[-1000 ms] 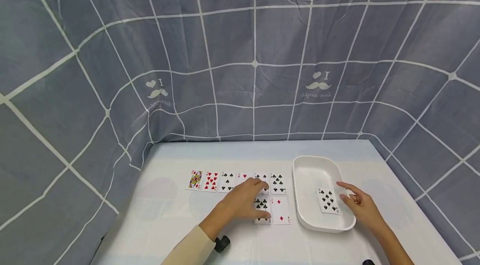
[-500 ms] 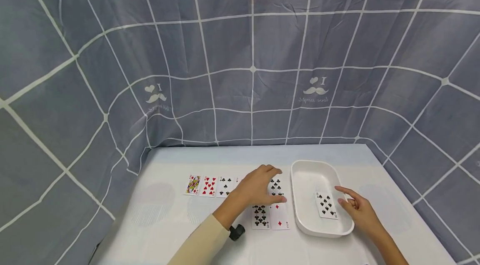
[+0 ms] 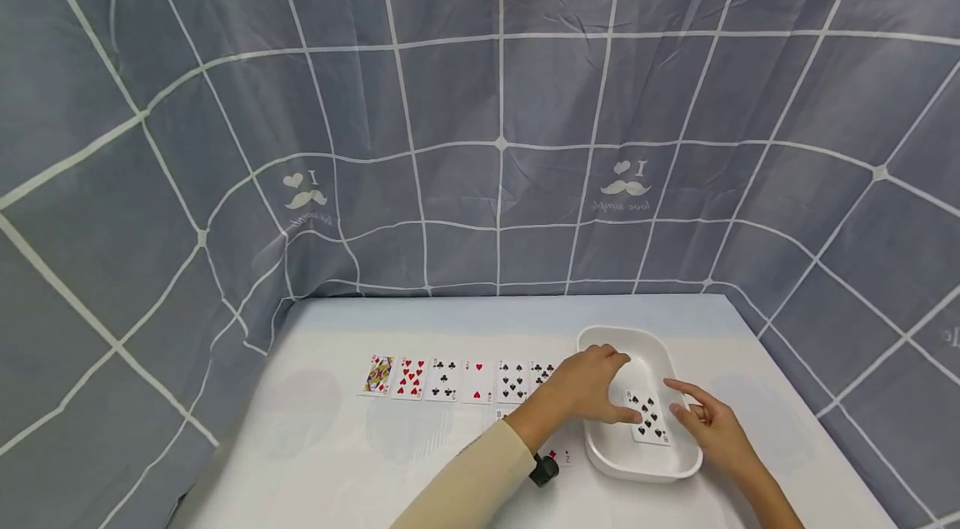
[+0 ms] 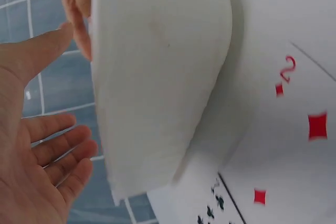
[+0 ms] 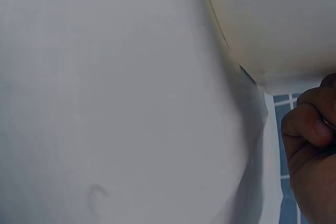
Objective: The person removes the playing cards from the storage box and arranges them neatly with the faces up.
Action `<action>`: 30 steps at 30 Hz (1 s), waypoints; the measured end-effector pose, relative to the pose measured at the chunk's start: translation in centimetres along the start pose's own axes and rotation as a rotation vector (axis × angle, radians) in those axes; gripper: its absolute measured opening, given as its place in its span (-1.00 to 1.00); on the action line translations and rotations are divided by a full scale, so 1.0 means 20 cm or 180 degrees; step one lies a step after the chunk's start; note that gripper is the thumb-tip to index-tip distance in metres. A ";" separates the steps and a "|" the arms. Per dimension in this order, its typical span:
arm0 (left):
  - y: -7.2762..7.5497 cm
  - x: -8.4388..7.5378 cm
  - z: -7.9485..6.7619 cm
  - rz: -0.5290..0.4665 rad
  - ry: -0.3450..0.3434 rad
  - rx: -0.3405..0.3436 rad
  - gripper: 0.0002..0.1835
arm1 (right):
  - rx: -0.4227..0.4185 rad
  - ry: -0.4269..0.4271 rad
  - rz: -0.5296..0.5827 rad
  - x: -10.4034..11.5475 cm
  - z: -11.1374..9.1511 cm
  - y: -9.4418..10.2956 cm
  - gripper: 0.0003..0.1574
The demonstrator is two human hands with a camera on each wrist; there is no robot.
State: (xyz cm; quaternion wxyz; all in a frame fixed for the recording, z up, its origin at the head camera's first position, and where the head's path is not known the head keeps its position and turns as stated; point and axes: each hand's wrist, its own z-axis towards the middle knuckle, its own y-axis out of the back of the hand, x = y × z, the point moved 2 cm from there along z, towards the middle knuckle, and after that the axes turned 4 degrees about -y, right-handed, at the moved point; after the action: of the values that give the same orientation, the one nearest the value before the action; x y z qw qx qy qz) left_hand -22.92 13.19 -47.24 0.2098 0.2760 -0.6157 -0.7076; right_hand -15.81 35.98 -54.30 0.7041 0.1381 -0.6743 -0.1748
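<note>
A white tray (image 3: 637, 475) stands on the right side of the table with an eight of spades (image 3: 649, 422) lying face up in it. Over the tray's left side hovers my left hand (image 3: 592, 387), thumb and fingers spread, holding nothing; the left wrist view shows its fingers (image 4: 58, 150) beside the tray wall. At the right rim is my right hand (image 3: 716, 433), index finger and thumb extended over the tray's edge toward the card, other fingers curled. Nothing shows in its grasp. My left forearm hides part of a lower card row, where a two of diamonds (image 3: 560, 456) peeks out.
Left of the tray runs a row of face-up cards: a diamond face card (image 3: 378, 376), a hearts card (image 3: 409, 379), a five of clubs (image 3: 444, 381), a two of hearts (image 3: 477, 381), a seven of spades (image 3: 512, 381) and a seven of clubs (image 3: 541, 374). A grey gridded curtain (image 3: 465, 179) surrounds the table.
My left hand has moved right, from above the card rows to over the tray. My right hand has stayed at the tray's right rim. The eight of spades still lies in the tray.
</note>
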 end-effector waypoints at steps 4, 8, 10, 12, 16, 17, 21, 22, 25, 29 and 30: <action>-0.07 -0.06 0.06 0.0158 -0.0037 0.0129 -0.02 | 0.0004 0.0067 0.0011 -0.02 -0.01 0.00 -0.48; -0.10 -0.12 0.11 0.0235 -0.0015 0.0267 0.00 | -0.0022 0.0144 -0.0031 -0.03 -0.01 0.02 -0.49; -0.12 -0.15 0.12 0.0250 0.0006 0.0346 0.00 | -0.0020 0.0173 -0.0027 -0.03 -0.01 0.03 -0.49; -0.15 -0.18 0.14 0.0281 0.0035 0.0430 0.01 | 0.0004 0.0199 -0.0040 -0.03 -0.01 0.04 -0.50; -0.20 -0.22 0.15 0.0316 0.0141 0.0588 0.00 | 0.0056 0.0214 -0.0041 -0.03 -0.01 0.05 -0.50; -0.21 -0.23 0.15 0.0338 0.0163 0.0617 0.00 | 0.0069 0.0222 -0.0042 -0.03 -0.01 0.05 -0.50; -0.25 -0.24 0.15 0.0439 0.0223 0.0709 0.00 | 0.0064 0.0217 0.0003 -0.04 0.00 0.04 -0.50; -0.26 -0.24 0.14 0.0465 0.0231 0.0714 -0.01 | 0.0053 0.0220 0.0014 -0.04 0.00 0.04 -0.50; -0.28 -0.25 0.14 0.0514 0.0225 0.0681 -0.06 | 0.0037 0.0232 0.0029 -0.04 0.00 0.04 -0.51; -0.29 -0.25 0.15 0.0491 0.0163 0.0589 -0.15 | -0.0004 0.0213 -0.0001 -0.04 0.00 0.04 -0.50; -0.29 -0.25 0.15 0.0487 0.0140 0.0579 -0.16 | -0.0018 0.0201 -0.0009 -0.05 0.00 0.05 -0.50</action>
State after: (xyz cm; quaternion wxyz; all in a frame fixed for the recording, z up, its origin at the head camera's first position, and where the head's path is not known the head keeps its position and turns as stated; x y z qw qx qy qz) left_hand -20.82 19.63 -52.07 0.2508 0.2616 -0.6919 -0.6245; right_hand -15.69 37.18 -54.73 0.7252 0.1426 -0.6510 -0.1732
